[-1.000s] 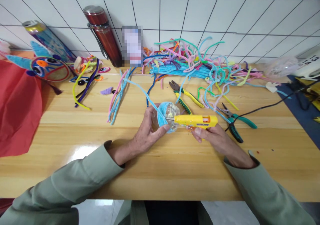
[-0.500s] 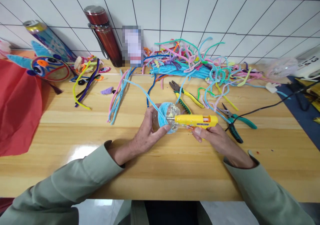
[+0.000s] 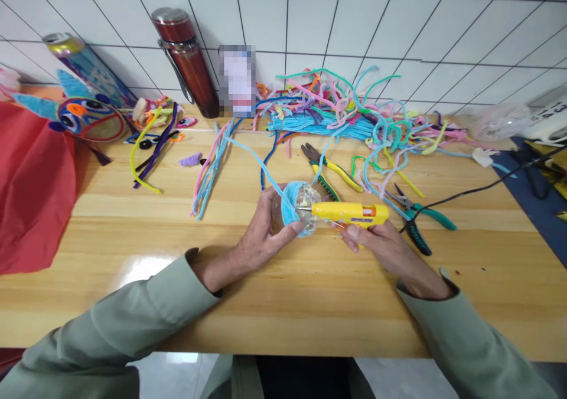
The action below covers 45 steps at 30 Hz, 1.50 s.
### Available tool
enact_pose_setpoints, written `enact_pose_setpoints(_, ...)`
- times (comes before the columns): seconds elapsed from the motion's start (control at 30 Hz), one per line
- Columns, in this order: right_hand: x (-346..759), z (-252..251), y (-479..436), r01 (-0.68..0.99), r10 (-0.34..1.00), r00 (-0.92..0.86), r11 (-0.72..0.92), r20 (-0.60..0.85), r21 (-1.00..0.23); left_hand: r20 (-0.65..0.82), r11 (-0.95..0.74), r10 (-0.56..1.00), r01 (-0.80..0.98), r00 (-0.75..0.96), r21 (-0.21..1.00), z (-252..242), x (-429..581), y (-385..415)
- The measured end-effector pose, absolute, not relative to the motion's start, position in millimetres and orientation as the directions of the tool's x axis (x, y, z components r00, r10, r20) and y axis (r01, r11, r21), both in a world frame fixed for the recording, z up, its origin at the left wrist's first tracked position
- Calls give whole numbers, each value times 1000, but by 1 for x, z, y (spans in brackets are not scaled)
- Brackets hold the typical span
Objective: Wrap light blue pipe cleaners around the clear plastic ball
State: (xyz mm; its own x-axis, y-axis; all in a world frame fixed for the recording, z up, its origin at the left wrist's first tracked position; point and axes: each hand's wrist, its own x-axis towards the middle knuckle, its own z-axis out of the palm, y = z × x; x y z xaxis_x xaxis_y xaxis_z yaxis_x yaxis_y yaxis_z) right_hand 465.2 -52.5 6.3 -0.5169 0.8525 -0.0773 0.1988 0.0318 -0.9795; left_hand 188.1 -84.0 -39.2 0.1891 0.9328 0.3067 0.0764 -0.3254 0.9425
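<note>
My left hand (image 3: 261, 234) is closed around a clear, rounded plastic container (image 3: 312, 197), probably a cut bottle piece, with its thumb on the near side. Light blue pipe cleaner (image 3: 290, 201) is wound in a band around it, and a loose length runs up and left. My right hand (image 3: 376, 239) grips a yellow glue gun (image 3: 349, 213) by its handle. The gun's metal nozzle points left and meets the blue band, or sits just over it. Whitish lumps that look like glue cover the container's right part.
Behind lie a heap of coloured pipe cleaners (image 3: 328, 121), yellow-handled pliers (image 3: 328, 169) and teal-handled pliers (image 3: 419, 213). The glue gun's black cord (image 3: 478, 185) runs right. A red thermos (image 3: 188, 62), a can (image 3: 86, 68) and a decorated face piece (image 3: 84, 118) stand at left.
Both hands, the container and the glue gun hold nearly the same pose. The whole view has shifted very slightly.
</note>
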Motion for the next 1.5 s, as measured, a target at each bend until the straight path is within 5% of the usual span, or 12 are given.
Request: enact_pose_setpoints(1.5, 470, 9, -52, 235, 842, -533, 60, -77, -970, 312, -320, 934, 20, 174, 947, -45, 188, -82)
